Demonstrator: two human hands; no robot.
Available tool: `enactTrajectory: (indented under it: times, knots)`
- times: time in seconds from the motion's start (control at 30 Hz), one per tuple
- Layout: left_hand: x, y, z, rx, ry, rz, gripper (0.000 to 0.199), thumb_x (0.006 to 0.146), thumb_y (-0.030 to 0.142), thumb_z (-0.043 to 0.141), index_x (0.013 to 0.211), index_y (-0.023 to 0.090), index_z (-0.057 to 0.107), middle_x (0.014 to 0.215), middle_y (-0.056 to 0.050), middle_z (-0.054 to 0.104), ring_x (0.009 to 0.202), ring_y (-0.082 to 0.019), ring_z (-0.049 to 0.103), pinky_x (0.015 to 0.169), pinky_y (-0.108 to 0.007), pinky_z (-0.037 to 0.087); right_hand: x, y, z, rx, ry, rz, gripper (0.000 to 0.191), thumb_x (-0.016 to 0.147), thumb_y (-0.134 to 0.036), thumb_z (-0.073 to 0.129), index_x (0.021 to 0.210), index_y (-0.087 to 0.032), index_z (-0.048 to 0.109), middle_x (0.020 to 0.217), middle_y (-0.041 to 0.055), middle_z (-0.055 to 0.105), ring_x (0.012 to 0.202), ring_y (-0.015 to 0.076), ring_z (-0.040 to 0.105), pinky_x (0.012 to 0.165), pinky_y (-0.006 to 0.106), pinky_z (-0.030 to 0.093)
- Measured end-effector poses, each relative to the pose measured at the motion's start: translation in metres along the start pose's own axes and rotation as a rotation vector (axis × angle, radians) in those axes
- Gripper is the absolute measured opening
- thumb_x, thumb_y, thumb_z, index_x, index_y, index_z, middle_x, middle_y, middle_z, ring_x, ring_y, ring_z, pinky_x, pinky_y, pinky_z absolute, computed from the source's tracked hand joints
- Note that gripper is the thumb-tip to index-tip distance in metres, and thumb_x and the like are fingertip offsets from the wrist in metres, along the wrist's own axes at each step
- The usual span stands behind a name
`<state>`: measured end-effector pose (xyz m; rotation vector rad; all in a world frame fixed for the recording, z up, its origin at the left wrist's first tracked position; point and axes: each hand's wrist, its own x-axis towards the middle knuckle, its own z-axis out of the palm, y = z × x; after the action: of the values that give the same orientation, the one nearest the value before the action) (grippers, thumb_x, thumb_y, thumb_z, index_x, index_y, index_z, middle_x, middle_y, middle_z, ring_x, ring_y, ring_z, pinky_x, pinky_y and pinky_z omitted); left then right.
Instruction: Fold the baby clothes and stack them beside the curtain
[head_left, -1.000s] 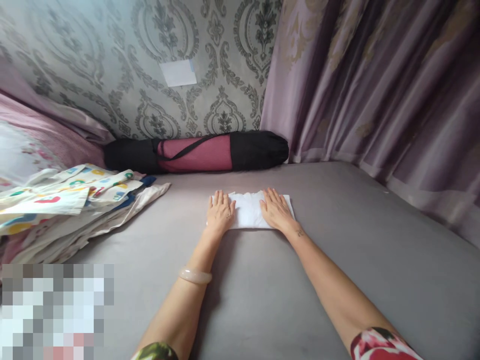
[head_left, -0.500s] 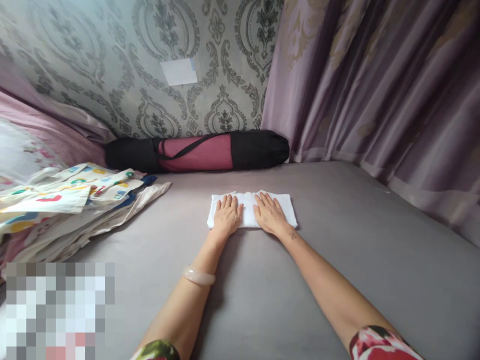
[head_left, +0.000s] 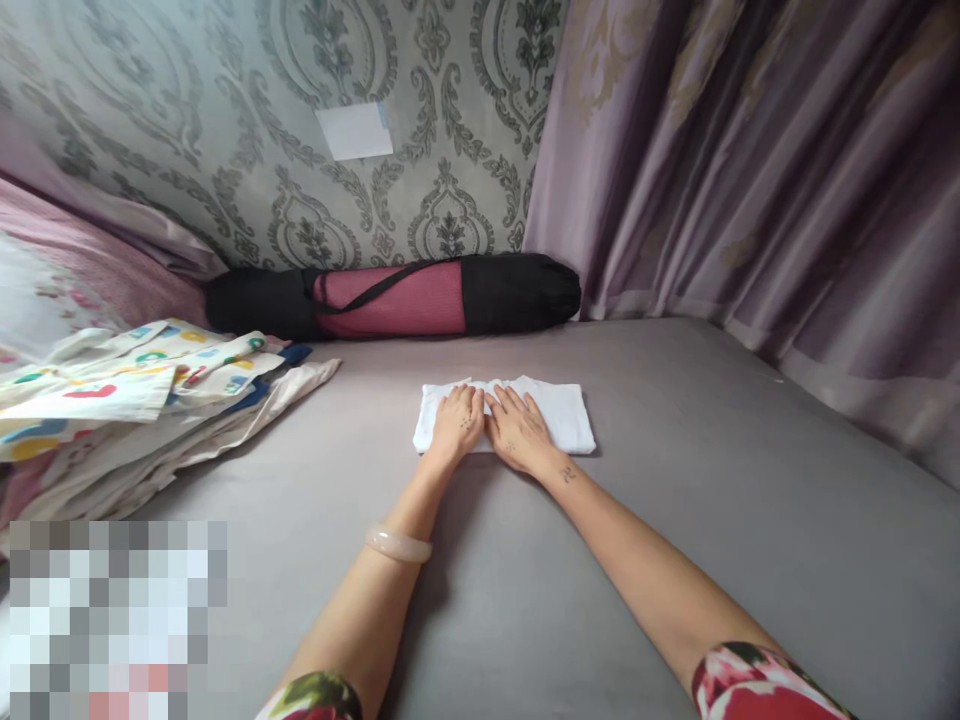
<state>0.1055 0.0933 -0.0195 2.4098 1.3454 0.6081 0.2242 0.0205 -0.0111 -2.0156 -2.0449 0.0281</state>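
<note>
A white cloth (head_left: 568,415), folded into a flat rectangle, lies on the grey bed sheet (head_left: 675,450). My left hand (head_left: 459,420) rests palm down on its left half, fingers stretched towards the far edge. Beside it, my right hand (head_left: 517,425) lies flat near the middle of the cloth, its fingers extended. The two hands are close together, thumbs side by side. Neither one grasps the cloth. Parts of the cloth under my palms are hidden.
A heap of clothes (head_left: 150,400) with a colourful printed piece on top lies at the left. Along the patterned wall (head_left: 240,140) stretches a long black and dark pink bag (head_left: 390,298). Purple curtains (head_left: 712,180) hang at the right. The lower left corner is pixelated.
My right hand has slid left across the cloth, closing the gap to my left hand. My left hand has moved only slightly. The cloth stays in place.
</note>
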Motion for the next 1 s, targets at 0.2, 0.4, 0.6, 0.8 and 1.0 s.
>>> enactTrajectory:
  times: [0.2,0.4,0.6,0.8,1.0]
  knots:
    - [-0.003,0.014,-0.001,0.056,-0.071,0.085,0.05,0.102,0.037,0.021,0.143,0.015,0.041,0.152,-0.011,0.042,0.146,-0.024,0.026,0.119,-0.046,0.021,0.006,0.007,-0.009,0.038,-0.063,-0.009,0.053,0.1,-0.027,0.023,0.147,-0.01,0.042,0.156,0.0108,0.032,0.146,0.0248,0.023,0.12,0.047,0.011]
    - [0.006,0.01,0.0,0.154,-0.14,0.109,0.047,0.102,0.036,0.02,0.138,0.017,0.045,0.149,-0.01,0.046,0.143,-0.025,0.033,0.116,-0.05,0.025,0.013,0.012,-0.004,0.056,-0.078,0.007,0.053,0.098,-0.025,0.026,0.147,-0.01,0.042,0.155,0.0099,0.035,0.144,0.0253,0.027,0.118,0.048,0.016]
    - [0.015,0.001,-0.003,0.241,-0.068,0.066,0.038,0.101,0.031,0.03,0.13,0.018,0.051,0.145,-0.013,0.05,0.14,-0.027,0.038,0.115,-0.054,0.025,0.021,0.042,-0.011,0.101,-0.003,0.077,0.047,0.1,-0.028,0.027,0.142,-0.017,0.046,0.149,0.0099,0.045,0.139,0.0233,0.035,0.116,0.05,0.018]
    - [0.021,-0.023,-0.003,0.296,0.006,0.033,0.037,0.098,0.022,0.032,0.132,0.018,0.048,0.145,-0.015,0.048,0.138,-0.027,0.039,0.115,-0.056,0.023,0.017,0.07,-0.015,0.018,-0.01,0.225,0.039,0.1,-0.027,0.031,0.132,-0.017,0.053,0.137,0.014,0.056,0.129,0.0273,0.046,0.11,0.053,0.024]
    - [0.025,-0.033,-0.001,0.345,-0.018,0.007,0.038,0.097,0.019,0.029,0.127,0.02,0.052,0.13,-0.014,0.058,0.122,-0.029,0.052,0.112,-0.062,0.021,0.018,0.07,-0.011,-0.075,0.025,0.211,0.039,0.101,-0.028,0.033,0.132,-0.018,0.053,0.129,0.0144,0.058,0.12,0.0273,0.05,0.108,0.046,0.025]
